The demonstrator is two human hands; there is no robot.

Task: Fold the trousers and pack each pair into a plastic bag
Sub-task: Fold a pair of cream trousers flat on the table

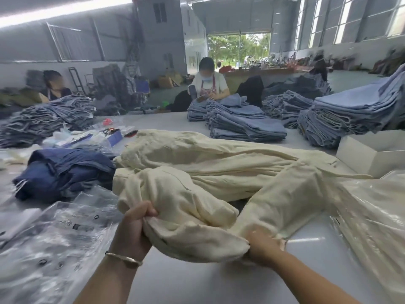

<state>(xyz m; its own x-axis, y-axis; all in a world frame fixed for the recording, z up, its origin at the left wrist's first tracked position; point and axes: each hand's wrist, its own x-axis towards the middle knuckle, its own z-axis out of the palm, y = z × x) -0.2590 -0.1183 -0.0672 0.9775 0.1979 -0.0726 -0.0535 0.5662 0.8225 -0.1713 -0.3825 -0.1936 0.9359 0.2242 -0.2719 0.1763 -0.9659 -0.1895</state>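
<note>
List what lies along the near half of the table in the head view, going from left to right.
Clear printed plastic bags → crumpled dark navy trousers → left hand gripping the cream trousers → right hand gripping the same cloth → open white cardboard box.

I see both forearms reach forward, close together. My left hand [133, 227] has its fingers curled in a grip, a bangle at the wrist. My right hand [263, 244] is also clenched, knuckles up.

Garment factory hall: stacked folded denim [245, 123] on a long packing table [166, 119], seated workers [209, 84], high windows [346, 16].
</note>
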